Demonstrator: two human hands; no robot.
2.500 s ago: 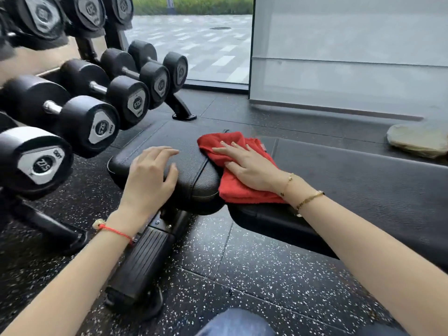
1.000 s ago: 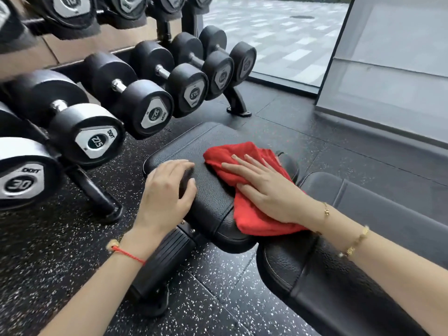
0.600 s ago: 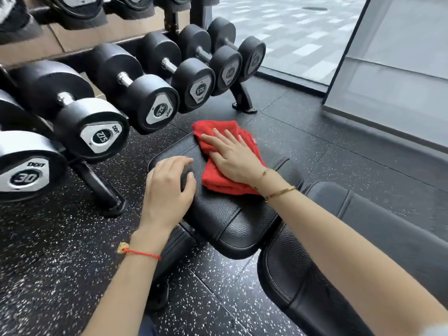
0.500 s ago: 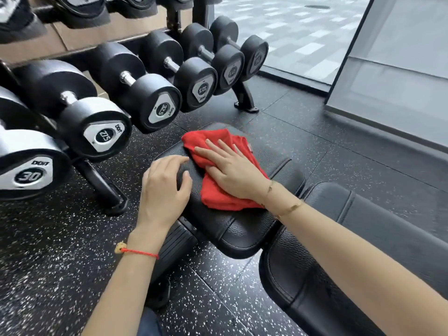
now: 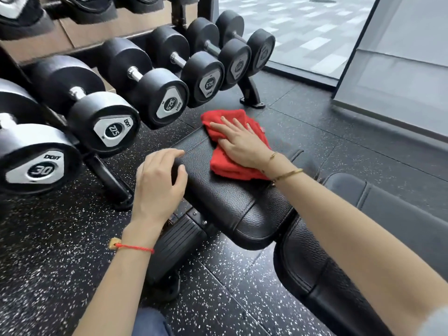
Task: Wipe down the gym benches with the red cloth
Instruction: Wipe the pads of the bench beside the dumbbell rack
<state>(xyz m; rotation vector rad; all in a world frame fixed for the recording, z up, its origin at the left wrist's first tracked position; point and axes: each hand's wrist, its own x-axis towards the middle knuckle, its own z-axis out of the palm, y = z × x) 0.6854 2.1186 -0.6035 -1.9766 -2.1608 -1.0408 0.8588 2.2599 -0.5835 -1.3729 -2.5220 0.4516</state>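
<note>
The right hand [image 5: 238, 144], fingers flat, has pushed the red cloth [image 5: 232, 144] to the seat pad's [image 5: 232, 202] far end, probably finishing it, while the left hand [image 5: 158, 180] rests loosely curled on its near-left edge.

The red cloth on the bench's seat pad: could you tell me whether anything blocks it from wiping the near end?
Nothing visible does. The right hand presses the crumpled red cloth flat on the black leather seat pad; the left hand rests at the pad's left edge, aside.
</note>
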